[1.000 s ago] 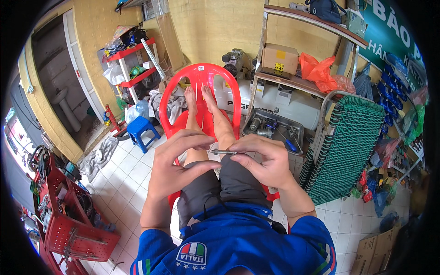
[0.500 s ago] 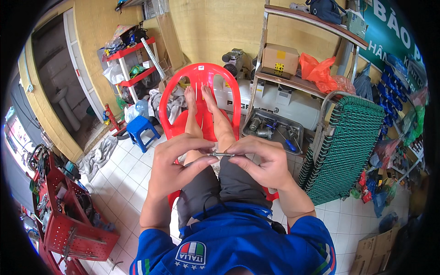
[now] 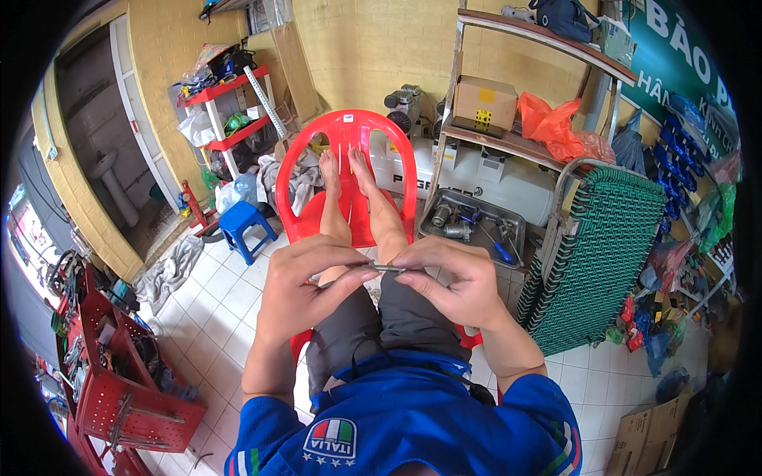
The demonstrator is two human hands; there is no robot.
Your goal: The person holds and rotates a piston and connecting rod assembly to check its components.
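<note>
Holding metal rod (image 3: pixel 387 268) w/ L+R fingers (image 3: pixel 430 255)

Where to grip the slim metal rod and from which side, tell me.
Probably best to pinch the slim metal rod at its ends, left hand from the left, right hand from the right: it is thin and lies crosswise.

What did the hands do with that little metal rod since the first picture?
The left hand was spread open around the left end of the rod; its fingers have come together, the thumb moving up and the finger down, and now pinch that end. Nothing was let go: the right hand still holds the other end. The red chair and blue stool stayed put.
</note>
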